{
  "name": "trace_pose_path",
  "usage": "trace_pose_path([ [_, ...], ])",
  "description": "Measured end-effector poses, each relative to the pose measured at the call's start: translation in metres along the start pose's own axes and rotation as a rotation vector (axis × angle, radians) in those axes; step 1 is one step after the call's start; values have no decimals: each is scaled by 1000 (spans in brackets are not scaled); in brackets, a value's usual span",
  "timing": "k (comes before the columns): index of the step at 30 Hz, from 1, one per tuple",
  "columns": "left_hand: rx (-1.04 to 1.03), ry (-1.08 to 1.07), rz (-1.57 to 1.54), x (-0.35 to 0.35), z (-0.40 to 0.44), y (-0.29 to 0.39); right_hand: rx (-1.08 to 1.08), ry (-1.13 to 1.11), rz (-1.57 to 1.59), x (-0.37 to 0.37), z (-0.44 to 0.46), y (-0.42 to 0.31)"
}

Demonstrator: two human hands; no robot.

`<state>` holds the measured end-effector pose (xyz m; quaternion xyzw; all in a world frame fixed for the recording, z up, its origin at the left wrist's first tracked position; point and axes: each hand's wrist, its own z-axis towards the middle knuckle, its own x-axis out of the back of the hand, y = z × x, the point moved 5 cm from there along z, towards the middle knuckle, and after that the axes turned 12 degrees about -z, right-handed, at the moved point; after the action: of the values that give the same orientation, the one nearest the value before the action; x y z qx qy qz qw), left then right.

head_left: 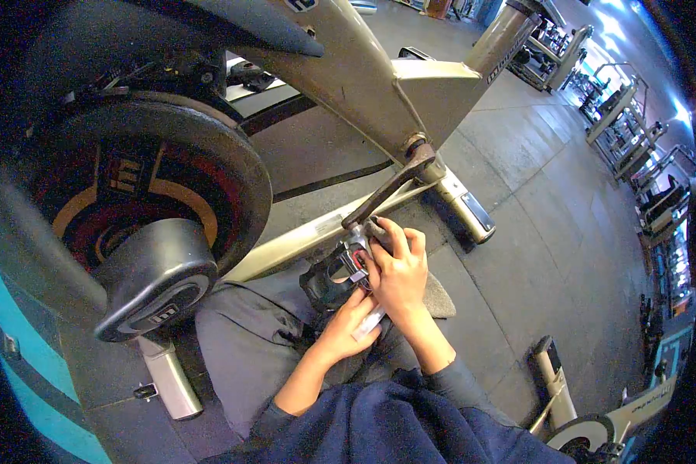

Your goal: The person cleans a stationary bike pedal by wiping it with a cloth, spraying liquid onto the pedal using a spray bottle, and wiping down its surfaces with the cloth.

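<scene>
A black bike pedal point(326, 284) with a cage hangs at the lower end of the crank arm point(390, 188) of a stationary bike. My right hand point(400, 272) is closed around the pedal's right side near the crank end, its fingers bent over the silver and red middle part. Just below, my left hand point(349, 328) is closed on a pale silvery object point(370, 322) that sticks out under the pedal; its kind is hard to make out. Both hands partly cover the pedal. A rough grey-brown piece point(439, 300) shows behind my right wrist.
The bike's beige frame point(356, 69) rises above my hands, with a large dark flywheel point(243, 170) at left. Its floor bar point(286, 246) runs behind the pedal. Another machine's foot point(551, 363) stands at lower right. Gym machines point(622, 116) line the far right.
</scene>
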<state>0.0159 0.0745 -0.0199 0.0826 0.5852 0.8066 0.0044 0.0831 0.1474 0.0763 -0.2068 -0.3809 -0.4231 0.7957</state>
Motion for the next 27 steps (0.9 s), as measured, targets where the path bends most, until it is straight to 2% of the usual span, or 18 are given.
trace_pose_path([
  [2,-12,1,2,1,0,2,-17,19,16,5,-3,1],
  [4,64,-7,-25,2,0,7,-6,5,-29,15,-8,2],
  [11,38,-1,-30,2,2,6,-39,-127,-56,33,-17,6],
  [18,45,-34,-44,2,1,9,-19,-157,84,5,3,10],
  [27,-8,-26,51,3,0,4,-45,-171,38,2,-4,6],
])
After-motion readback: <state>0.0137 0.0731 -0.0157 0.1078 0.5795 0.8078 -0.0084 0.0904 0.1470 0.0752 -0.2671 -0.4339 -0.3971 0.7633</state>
